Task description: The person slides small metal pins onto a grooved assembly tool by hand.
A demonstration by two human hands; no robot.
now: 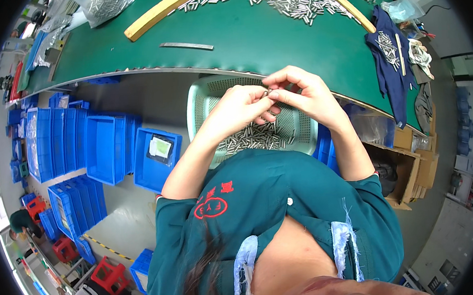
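Note:
My left hand [238, 110] and my right hand [305, 96] meet above a pale green plastic basket [194, 107], fingertips touching. Between the thumbs and forefingers a small metal pin [269, 92] shows in part. The left fingers curl closed, and a few more shiny pins appear among them near the fingertips. The right thumb and forefinger are pinched at the same spot. Beneath the hands, a heap of short silvery metal pins [255, 139] lies in the basket. My wrists hide some of the basket's rim and mesh.
A green-topped table [251, 42] carries a large pile of pins [297, 0] inside wooden strips [169, 9], plus a flat metal bar [186, 45]. Blue bins [158, 158] stand left. Dark blue cloth [393, 81] with pins hangs over the right edge. Another person [22, 221] is far left.

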